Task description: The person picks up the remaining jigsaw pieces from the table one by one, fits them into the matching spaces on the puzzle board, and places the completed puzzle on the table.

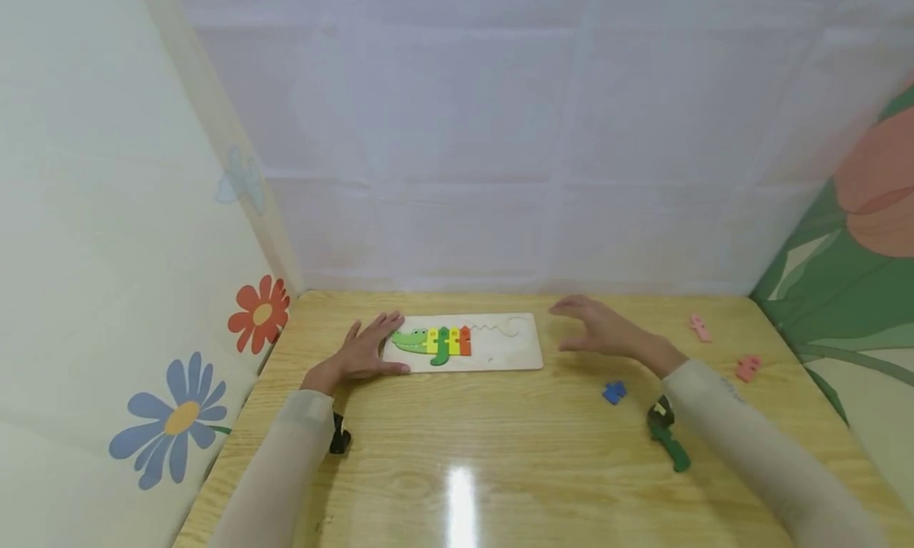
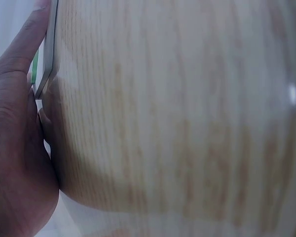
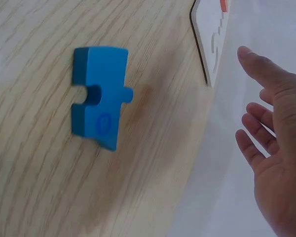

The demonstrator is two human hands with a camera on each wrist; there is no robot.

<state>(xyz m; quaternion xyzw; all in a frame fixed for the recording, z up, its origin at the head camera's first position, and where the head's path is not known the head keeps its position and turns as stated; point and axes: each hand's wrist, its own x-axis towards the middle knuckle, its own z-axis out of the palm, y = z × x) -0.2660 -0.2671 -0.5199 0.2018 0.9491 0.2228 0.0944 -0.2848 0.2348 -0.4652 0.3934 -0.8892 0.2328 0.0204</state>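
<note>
A pale puzzle board (image 1: 507,350) lies near the back of the table. Set in its left part are a green crocodile head (image 1: 410,341) and several yellow, green and orange body pieces (image 1: 454,342). My left hand (image 1: 362,350) rests against the board's left end with fingers extended, its thumb straight along the near edge in the left wrist view. Just past the right end, my right hand (image 1: 600,330) hovers with fingers spread and nothing in them. Below it on the table lies a blue puzzle piece (image 3: 106,94), notched on one side and tabbed on the other.
A dark green tail-like piece (image 1: 670,445) lies beside the right forearm, partly hidden by a dark wrist device (image 1: 661,411). Two pink pieces (image 1: 700,327) (image 1: 748,367) lie farther right. White cloth (image 1: 457,175) hangs behind the table (image 1: 400,469).
</note>
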